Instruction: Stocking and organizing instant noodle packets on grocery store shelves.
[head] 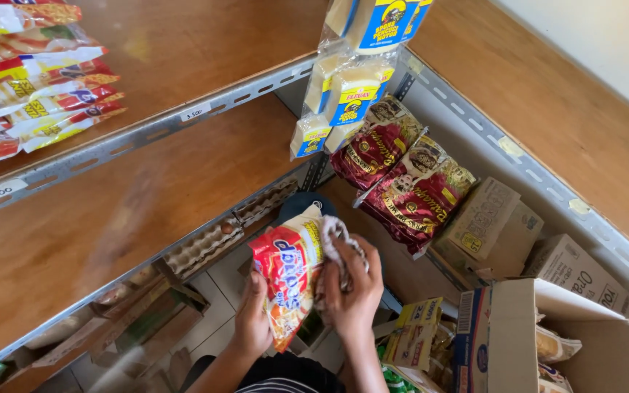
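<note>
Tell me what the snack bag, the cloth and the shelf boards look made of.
Snack bag: glossy plastic film, by its sheen and crinkles. Cloth, in the right hand: soft patterned fabric, bunched; fibre unclear. Shelf boards: brown wood or laminate with a slight sheen, in grey perforated metal rails.

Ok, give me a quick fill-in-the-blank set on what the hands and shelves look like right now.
1. The left hand holds a red and yellow snack packet by its ____ edge.
2. The right hand presses a crumpled ____ against that packet.
3. Dark red bags hang from the metal shelf rail below a strip of yellow and ____ packs.
4. Egg trays sit stacked under the ____ wooden shelf.

Missing words: left; cloth; blue; lower
</note>
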